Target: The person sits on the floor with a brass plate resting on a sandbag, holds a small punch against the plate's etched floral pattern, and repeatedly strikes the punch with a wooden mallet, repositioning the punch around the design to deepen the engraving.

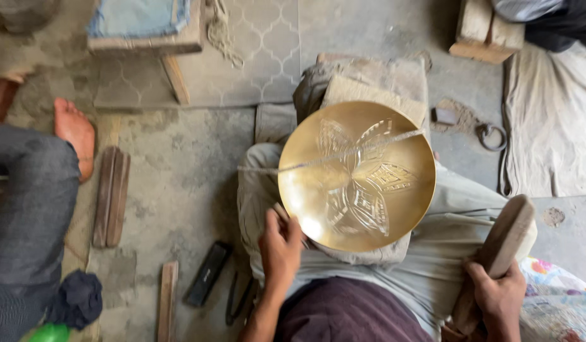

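A round brass bowl (356, 174) with an engraved five-petal flower rests on my cloth-covered lap. A thin string (293, 166) runs taut across its face. My left hand (280, 250) grips a small chisel-like tool (285, 215) whose tip meets the bowl's lower left rim. My right hand (496, 297) holds a thick wooden mallet (505, 244) off to the right, away from the bowl.
Another person's leg (27, 209) and bare foot (74, 133) lie at the left. Wooden slats (110, 196), a dark flat bar (207, 273), a metal ring (489, 136), a wooden stool (147, 31) and a pale cloth (549, 120) lie on the concrete floor.
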`<state>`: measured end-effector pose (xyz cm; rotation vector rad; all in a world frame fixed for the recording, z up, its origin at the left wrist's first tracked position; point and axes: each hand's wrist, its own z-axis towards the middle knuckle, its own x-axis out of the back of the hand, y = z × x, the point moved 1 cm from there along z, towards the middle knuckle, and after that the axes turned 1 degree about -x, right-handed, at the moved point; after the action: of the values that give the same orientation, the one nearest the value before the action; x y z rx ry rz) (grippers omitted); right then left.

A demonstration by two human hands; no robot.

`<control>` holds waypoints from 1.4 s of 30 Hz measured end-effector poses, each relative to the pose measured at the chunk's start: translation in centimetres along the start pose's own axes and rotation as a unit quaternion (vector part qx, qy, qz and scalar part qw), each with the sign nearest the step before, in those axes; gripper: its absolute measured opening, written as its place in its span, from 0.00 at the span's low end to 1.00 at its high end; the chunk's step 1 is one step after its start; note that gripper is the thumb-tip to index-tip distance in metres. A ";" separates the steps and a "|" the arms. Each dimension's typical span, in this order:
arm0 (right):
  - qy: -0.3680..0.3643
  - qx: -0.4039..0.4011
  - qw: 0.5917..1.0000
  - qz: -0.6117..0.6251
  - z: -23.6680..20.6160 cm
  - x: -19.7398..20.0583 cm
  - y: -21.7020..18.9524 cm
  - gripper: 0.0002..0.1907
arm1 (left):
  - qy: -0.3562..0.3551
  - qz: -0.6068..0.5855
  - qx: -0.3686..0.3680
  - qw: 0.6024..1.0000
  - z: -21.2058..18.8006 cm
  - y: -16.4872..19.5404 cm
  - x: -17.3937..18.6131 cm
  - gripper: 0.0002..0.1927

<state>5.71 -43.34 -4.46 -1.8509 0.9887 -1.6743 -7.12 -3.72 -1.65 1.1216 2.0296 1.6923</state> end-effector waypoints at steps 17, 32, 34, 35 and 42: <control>0.025 0.001 0.997 -0.073 -1.5 -1.2 -0.7 0.27 | 0.003 -0.025 -0.052 0.998 -1.3 2.2 2.5 0.13; -0.113 -0.139 0.978 -0.103 2.3 0.3 -6.4 0.33 | -0.048 -0.087 -0.117 0.988 4.0 4.0 -3.0 0.17; -0.104 -0.090 0.981 -0.138 2.5 0.2 -9.6 0.33 | -0.039 -0.004 -0.137 0.990 4.3 3.9 -3.3 0.15; -0.104 -0.050 0.985 -0.129 2.5 0.2 -11.3 0.35 | -0.032 0.035 -0.149 0.988 4.5 3.9 -3.4 0.14; -0.132 0.232 0.940 -0.211 2.2 -3.3 -23.0 0.36 | -0.013 0.096 -0.262 0.960 4.2 3.6 -3.3 0.10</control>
<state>12.61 -26.39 10.00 -1.9616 0.0648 -1.6397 -0.89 -2.95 -0.41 1.1582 1.3565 2.1211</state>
